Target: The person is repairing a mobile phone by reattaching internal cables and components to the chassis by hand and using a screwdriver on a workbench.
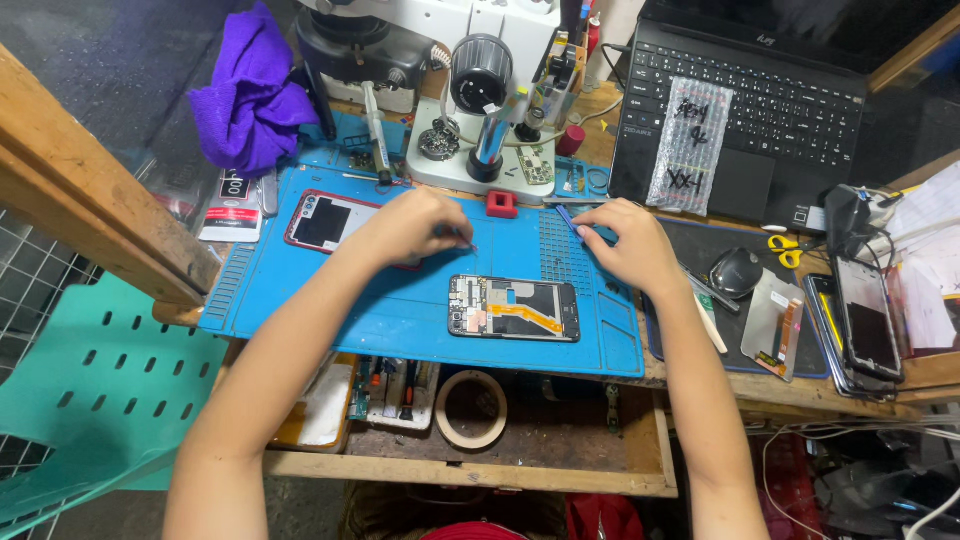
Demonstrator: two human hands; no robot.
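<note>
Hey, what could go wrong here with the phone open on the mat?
The opened phone lies near the mat's front edge, between both forearms; a nudge might push it off. The left hand pinches something too small to identify, which could drop into the mat's grid. The right hand holds a thin tool that may slip.

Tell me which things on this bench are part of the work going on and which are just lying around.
In use: opened phone on the blue mat; left hand pinching a small tool; right hand on a thin blue tool; red back cover.

Lying about: purple cloth, laptop, yellow scissors, tape roll, microscope.
</note>
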